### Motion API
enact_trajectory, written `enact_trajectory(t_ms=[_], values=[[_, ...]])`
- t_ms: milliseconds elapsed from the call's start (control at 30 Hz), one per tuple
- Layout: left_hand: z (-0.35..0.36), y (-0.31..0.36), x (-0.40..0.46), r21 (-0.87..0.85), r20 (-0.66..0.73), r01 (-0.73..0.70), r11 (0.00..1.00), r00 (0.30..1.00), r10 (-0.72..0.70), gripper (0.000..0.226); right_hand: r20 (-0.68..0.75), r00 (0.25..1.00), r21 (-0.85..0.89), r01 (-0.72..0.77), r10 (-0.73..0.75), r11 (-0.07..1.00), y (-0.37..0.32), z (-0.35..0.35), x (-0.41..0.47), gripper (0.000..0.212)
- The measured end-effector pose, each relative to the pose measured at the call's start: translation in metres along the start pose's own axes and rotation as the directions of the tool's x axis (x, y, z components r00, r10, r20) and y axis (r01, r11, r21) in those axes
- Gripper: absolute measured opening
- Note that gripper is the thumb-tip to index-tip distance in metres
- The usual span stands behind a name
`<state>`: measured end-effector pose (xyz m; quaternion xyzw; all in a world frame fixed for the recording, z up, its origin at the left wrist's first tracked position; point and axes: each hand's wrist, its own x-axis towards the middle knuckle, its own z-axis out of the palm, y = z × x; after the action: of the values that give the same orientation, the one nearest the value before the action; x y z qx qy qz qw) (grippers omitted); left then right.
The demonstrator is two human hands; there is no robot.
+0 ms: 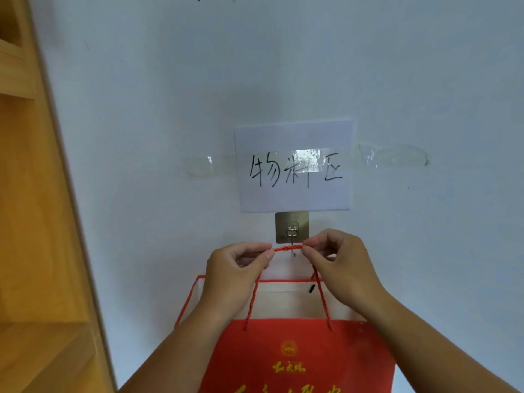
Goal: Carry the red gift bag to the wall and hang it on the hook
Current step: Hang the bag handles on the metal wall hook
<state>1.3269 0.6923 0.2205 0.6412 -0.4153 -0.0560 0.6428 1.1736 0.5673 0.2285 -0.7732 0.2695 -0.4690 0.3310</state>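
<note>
The red gift bag (295,355), with gold print and a white inside, hangs open below my hands against the wall. Its red cord handle (287,248) is stretched level between my two hands, right in front of the metal hook (292,235), which sits on a square steel plate stuck to the wall. My left hand (235,276) pinches the cord's left end. My right hand (340,268) pinches its right end. The hook's lower tip shows just below the cord. I cannot tell whether the cord rests on the hook.
A white paper sign (295,165) with handwritten characters is taped to the pale wall just above the hook. A wooden shelf unit (37,222) runs down the left side, close to the bag.
</note>
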Motion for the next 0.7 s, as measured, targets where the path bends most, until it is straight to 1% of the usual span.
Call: enact_trajectory(t_ms=[100, 300, 433, 533, 700], values=[[0.015, -0.007, 0.008, 0.049, -0.054, -0.019, 0.999, 0.998, 0.021, 0.015, -0.051, 0.999, -0.035, 0.014, -0.016, 0.999, 0.01, 0.008, 0.012, 0.012], [0.024, -0.019, 0.016, 0.168, -0.097, -0.087, 0.982, 0.99, 0.105, 0.018, -0.076, 0.996, -0.079, 0.042, -0.048, 0.996, 0.024, 0.019, 0.021, 0.009], [0.029, -0.025, 0.02, 0.206, -0.069, -0.09, 0.975, 0.992, 0.106, 0.018, -0.068, 0.998, -0.103, 0.013, -0.02, 0.995, 0.033, 0.021, 0.024, 0.01], [0.033, -0.034, 0.017, 0.201, -0.05, -0.074, 0.977, 0.995, 0.085, 0.016, -0.045, 0.999, -0.11, 0.01, -0.014, 0.994, 0.038, 0.02, 0.02, 0.011], [0.043, -0.051, -0.004, 0.208, -0.006, -0.062, 0.976, 0.998, 0.064, 0.016, 0.032, 0.999, -0.103, -0.004, 0.008, 0.995, 0.054, 0.028, 0.004, 0.012]])
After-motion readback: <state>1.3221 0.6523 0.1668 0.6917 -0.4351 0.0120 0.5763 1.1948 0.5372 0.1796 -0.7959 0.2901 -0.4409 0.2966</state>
